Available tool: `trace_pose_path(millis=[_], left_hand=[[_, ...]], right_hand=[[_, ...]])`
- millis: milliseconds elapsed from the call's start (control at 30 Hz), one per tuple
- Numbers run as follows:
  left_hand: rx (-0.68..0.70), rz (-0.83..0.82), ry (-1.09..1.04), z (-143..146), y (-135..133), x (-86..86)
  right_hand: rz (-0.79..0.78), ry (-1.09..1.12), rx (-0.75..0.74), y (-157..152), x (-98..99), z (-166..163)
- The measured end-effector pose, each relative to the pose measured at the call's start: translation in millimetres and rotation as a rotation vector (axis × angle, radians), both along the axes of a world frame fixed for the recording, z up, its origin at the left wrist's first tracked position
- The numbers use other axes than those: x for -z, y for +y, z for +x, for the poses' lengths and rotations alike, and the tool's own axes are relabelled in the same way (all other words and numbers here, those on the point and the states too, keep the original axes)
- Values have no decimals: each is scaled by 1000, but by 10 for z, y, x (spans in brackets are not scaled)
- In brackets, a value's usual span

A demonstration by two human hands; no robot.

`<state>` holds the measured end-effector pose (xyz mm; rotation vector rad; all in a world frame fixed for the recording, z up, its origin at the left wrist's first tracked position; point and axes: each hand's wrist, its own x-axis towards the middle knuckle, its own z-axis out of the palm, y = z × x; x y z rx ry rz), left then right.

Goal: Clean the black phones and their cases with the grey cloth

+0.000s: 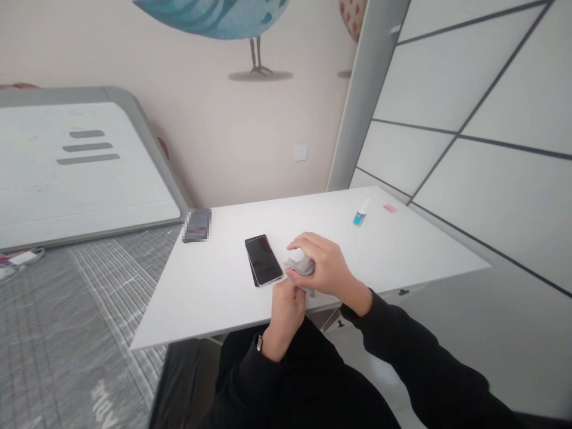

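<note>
A black smartphone (263, 260) lies face up on the white table (214, 286), near its front edge. My right hand (319, 262) is just right of the phone, closed around a small grey cloth (298, 264). Below it, my left hand (286, 316) rests at the table's front edge with its fingertips touching the cloth's lower corner, close to the phone's near end. Both arms wear black sleeves.
A small blurred dark object (197, 224) sits at the table's far left corner. A little bottle with a blue label (361, 213) and a pink slip (390, 208) lie at the far right. A grey mattress (67, 310) is on the left, a white panelled wall (469, 119) on the right.
</note>
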<state>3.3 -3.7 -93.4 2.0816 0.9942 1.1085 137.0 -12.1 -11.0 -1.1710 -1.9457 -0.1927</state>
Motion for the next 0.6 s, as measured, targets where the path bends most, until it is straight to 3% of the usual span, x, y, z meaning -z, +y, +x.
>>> trace_pose_path(millis=[133,333,400,533,600], left_hand=[[3,22,12,-9,-12,1],[-33,58,0,-13,-9,17],[-31,76,-12,-4,-7,26],[-36,94,-22,8,12,44],[-28,93,-29,5,17,46]], right_hand=[[-48,-29,92,-89,-41,-99],[48,-248,-181,-12,-49,-100],[1,-214,-146,14,-51,-24],[-131,-85,65,-16,-61,31],[-115,-74,70,-55,-55,-23]])
